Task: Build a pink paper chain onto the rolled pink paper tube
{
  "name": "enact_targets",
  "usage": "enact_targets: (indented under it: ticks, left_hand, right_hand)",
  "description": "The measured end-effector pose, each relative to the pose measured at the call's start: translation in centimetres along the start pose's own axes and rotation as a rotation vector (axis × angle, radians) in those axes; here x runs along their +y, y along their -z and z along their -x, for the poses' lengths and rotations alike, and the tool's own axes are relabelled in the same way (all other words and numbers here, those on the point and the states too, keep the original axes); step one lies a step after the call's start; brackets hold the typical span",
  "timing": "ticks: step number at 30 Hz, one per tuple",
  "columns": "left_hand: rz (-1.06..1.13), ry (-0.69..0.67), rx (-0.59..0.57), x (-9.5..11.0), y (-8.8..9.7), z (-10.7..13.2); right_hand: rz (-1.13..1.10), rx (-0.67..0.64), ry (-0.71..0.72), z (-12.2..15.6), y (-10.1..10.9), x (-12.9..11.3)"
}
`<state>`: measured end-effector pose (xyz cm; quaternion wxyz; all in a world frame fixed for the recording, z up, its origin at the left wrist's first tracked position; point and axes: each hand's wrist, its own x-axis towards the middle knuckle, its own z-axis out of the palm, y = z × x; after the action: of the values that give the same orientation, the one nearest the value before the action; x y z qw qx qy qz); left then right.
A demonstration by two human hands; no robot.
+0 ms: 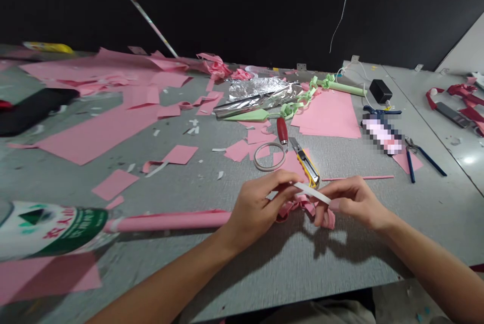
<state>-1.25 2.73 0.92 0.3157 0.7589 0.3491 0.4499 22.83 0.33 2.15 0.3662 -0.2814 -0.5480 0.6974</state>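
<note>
Between my two hands a narrow white strip point(312, 193) is stretched at a slant. My left hand point(260, 205) pinches its upper end between thumb and fingers. At the lower end, the thumb and fingers of my right hand point(350, 202) are closed on the strip. Curled pink paper point(297, 205) hangs just below and behind the fingers; whether a finger also holds it I cannot tell. A pink paper tube point(170, 220) runs from beside my left hand to a plastic bottle point(56, 228) lying on its side. Beyond my hands lies a yellow utility knife point(307, 163).
A tape roll point(269, 156), a red-handled tool point(282, 130), pink sheets point(333, 112), crumpled foil point(260, 89) and a green paper chain point(302, 100) lie farther back. To the right are a phone point(381, 134) and blue-handled pliers point(416, 155). A black panel point(242, 11) stands behind the table.
</note>
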Motion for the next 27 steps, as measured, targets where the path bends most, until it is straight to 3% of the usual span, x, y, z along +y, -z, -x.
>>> enact_targets:
  ticks: [3, 6, 8, 13, 15, 27]
  left_hand:
    - [0.222, 0.266, 0.031, 0.21, -0.41, -0.13]
    - [0.307, 0.358, 0.004, 0.28, -0.65, -0.28]
    - [0.209, 0.283, -0.013, 0.20, -0.61, -0.28]
    - [-0.195, -0.281, 0.061, -0.09, -0.11, 0.11]
    - [-0.253, -0.392, 0.045, -0.16, -0.01, 0.23]
    - [-0.159, -0.308, 0.008, -0.69, -0.25, 0.14]
  right_hand:
    - [-0.036, 0.010, 0.053, 0.09, 0.40, 0.09]
    - [-0.070, 0.014, 0.070, 0.10, 0.78, 0.28]
    - [-0.068, 0.021, 0.053, 0.08, 0.84, 0.38]
    - [0.022, 0.017, -0.017, 0.07, 0.25, 0.19]
    - [0.061, 0.012, -0.026, 0.11, -0.01, 0.06]
    - [0.046, 0.038, -0.042, 0.28, 0.10, 0.98]
